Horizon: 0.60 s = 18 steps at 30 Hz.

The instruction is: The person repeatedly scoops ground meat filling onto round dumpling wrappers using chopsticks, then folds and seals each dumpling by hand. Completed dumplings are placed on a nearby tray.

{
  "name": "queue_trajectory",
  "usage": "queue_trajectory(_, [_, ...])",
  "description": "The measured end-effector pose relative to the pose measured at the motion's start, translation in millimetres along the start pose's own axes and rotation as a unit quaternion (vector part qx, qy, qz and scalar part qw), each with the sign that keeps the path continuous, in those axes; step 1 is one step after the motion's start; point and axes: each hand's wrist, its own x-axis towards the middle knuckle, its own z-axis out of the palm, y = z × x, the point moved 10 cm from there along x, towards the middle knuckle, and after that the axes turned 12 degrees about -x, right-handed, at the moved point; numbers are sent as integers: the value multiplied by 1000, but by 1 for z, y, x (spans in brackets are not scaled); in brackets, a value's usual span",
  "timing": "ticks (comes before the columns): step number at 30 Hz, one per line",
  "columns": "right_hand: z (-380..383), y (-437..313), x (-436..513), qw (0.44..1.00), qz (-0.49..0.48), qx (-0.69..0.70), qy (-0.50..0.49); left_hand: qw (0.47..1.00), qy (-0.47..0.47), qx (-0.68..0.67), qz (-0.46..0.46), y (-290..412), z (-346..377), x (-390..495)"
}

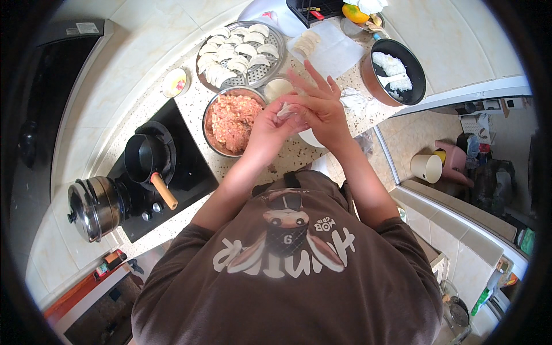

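Note:
Both of my hands meet above the counter, just right of a steel bowl of minced meat filling (pixel 235 118). Between the fingertips of my left hand (pixel 276 125) and my right hand (pixel 325 110) is a dumpling (pixel 284 111), partly hidden by the fingers. The outer fingers of my right hand are spread. Behind my hands lies a round dumpling wrapper (pixel 278 88). Folded dumplings (pixel 246 49) cover much of a perforated round steel tray (pixel 276 71) at the back. A row of overlapping wrappers (pixel 307 43) rests on a white sheet (pixel 338 54).
At the right stands a pot of white rice (pixel 390 71) with a white paddle. A small bowl (pixel 175 83) sits left of the tray. On the black cooktop (pixel 189 159) are a saucepan with a wooden handle (pixel 164 192) and a lidded steel pot (pixel 97 207). A crumpled white cloth or paper (pixel 354 100) lies near the pot of rice.

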Motion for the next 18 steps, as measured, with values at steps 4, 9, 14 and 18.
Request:
queue_trajectory(4, [7,-4,-1,999,-30,-38,-23,997,12,-65,-30,-9,-5,-1])
queue_trajectory(9, [2,0,-1,999,-12,-34,28,979,17,-201,-39,-10,-6,2])
queue_trajectory(14, [3,6,1,999,-3,-42,30,964,24,-258,-55,-13,-4,3])
queue_trajectory(18, [5,8,0,998,-3,-58,38,955,11,-290,-61,-11,-5,6])
